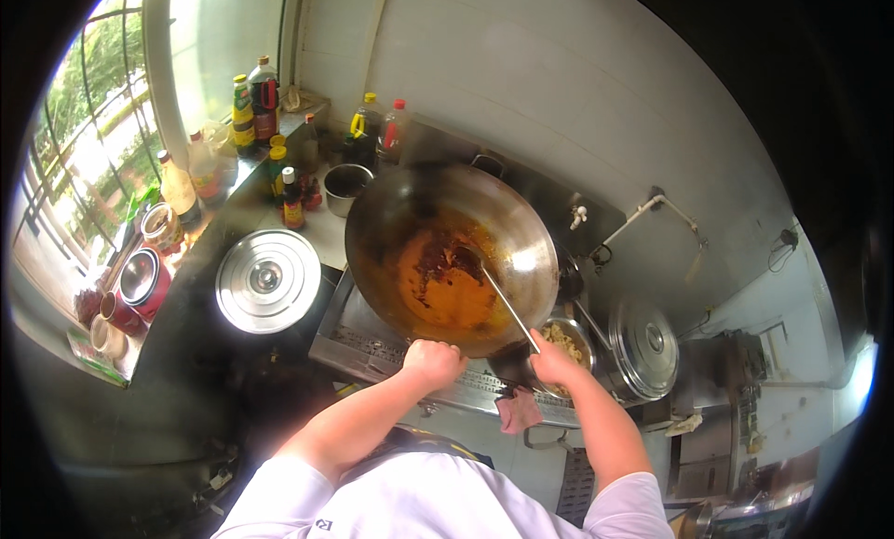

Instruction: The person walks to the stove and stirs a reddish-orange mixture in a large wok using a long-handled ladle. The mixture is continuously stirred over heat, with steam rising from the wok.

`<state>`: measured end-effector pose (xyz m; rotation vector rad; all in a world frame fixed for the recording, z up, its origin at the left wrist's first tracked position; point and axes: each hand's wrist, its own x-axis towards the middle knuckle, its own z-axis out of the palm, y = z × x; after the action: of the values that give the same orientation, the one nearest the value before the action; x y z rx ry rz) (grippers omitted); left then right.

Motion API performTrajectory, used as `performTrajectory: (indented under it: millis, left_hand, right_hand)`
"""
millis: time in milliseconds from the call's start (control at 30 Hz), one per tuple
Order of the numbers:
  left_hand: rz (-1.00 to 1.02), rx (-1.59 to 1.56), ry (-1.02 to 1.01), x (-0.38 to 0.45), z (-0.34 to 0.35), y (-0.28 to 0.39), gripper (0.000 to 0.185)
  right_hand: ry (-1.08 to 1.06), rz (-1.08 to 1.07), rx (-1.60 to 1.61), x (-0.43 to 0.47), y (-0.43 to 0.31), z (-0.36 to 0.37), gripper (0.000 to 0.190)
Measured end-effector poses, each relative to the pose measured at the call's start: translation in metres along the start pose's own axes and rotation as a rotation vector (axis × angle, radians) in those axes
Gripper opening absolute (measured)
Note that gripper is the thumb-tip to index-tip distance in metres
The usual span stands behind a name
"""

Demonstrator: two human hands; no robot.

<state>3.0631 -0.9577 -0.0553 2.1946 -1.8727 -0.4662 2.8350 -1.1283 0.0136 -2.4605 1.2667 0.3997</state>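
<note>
A large steel wok (534, 224) on the stove holds orange-red oily liquid (450, 298) with dark red bits in it. My left hand (433, 364) is closed at the wok's near rim; whatever handle it grips is hidden under the fingers. In my right hand (553, 361) is the long metal handle of a ladle (508, 303). The ladle's bowl lies in the dark part of the liquid, near the wok's middle. Just beyond my right hand stands a metal bowl of pale chunky food (561, 340), partly covered by the hand and forearm.
Left of the wok lies a round metal lid (268, 280). A steel pot (347, 189) and several sauce bottles (292, 202) stand behind it. At right is a lidded steel pot (646, 347). A pink cloth (518, 410) hangs on the stove's front edge. A water tap (578, 214) projects behind.
</note>
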Motion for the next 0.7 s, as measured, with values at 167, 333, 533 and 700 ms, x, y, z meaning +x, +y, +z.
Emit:
performTrajectory:
  millis: [167, 333, 533, 700]
  left_hand:
    - [-0.001, 0.009, -0.012, -0.001, 0.001, -0.001, 0.046]
    - [0.004, 0.019, 0.014, 0.002, 0.005, -0.001, 0.045]
    - [0.011, 0.030, 0.037, 0.002, 0.006, -0.001, 0.044]
    - [0.024, 0.029, 0.068, 0.002, 0.008, -0.001, 0.044]
  right_hand:
    - [0.011, 0.045, 0.065, -0.022, 0.003, -0.004, 0.071]
    - [-0.040, 0.000, 0.095, -0.036, 0.003, 0.002, 0.070]
    - [-0.024, 0.076, 0.117, -0.044, -0.006, 0.000, 0.069]
    - [-0.096, 0.087, 0.064, -0.053, 0.001, -0.007, 0.070]
